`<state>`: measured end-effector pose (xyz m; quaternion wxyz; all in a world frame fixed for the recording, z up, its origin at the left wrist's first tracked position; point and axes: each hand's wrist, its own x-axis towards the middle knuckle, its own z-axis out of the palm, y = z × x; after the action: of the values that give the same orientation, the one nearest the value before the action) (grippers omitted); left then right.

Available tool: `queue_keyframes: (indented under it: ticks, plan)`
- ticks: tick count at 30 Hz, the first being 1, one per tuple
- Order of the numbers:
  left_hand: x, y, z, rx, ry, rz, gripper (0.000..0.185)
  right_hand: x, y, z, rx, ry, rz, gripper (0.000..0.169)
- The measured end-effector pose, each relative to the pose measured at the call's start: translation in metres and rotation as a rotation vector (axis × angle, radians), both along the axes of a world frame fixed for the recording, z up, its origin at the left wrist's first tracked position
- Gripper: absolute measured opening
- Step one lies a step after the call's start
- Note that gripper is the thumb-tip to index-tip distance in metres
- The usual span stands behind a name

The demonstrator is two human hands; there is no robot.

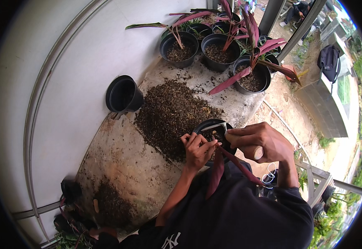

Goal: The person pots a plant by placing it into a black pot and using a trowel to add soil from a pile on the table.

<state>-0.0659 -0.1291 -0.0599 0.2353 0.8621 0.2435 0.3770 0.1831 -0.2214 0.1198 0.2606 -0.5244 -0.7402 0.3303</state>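
Note:
A black plastic pot (212,121) with dark potting mix stands close to my body. My left hand (199,150) reaches over its left rim, fingertips pinched at the base of a plant with dark red leaves (217,174). The leaves hang over the near rim, against my dark shirt. In my right hand (263,141) is a small hand tool; the butt of its wooden handle (258,152) faces me. Its bent metal shank (225,126) reaches into the pot, and the working end is hard to make out.
A heap of potting mix (174,115) lies beyond the pot on a stained sheet (121,162). An unplanted black pot (124,94) tilts by the white wall (75,74). Several potted red-leaved plants (220,51) stand at the back. Another person's sleeve (106,241) shows lower left.

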Motion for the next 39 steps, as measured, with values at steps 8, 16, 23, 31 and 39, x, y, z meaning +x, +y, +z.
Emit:
queue_keyframes:
  ticks: [8,16,23,31,39]
  plan:
    - [-0.001,0.0,0.001,0.003,0.023,-0.001,0.009,-0.001,0.008,0.008,-0.08,-0.042,0.007,0.04]
    - [0.001,0.0,0.002,0.006,0.01,0.0,0.008,-0.004,0.008,0.018,-0.094,-0.046,-0.014,0.039]
    - [0.0,0.0,-0.004,0.007,0.009,0.011,0.013,-0.005,0.009,0.021,-0.106,-0.047,-0.027,0.04]
    - [0.002,0.001,0.001,0.027,0.008,0.0,0.007,-0.002,0.005,0.016,-0.092,-0.044,-0.088,0.043]
    - [0.001,0.002,0.001,0.019,0.013,0.008,0.01,0.006,0.003,0.015,-0.043,0.025,-0.087,0.053]
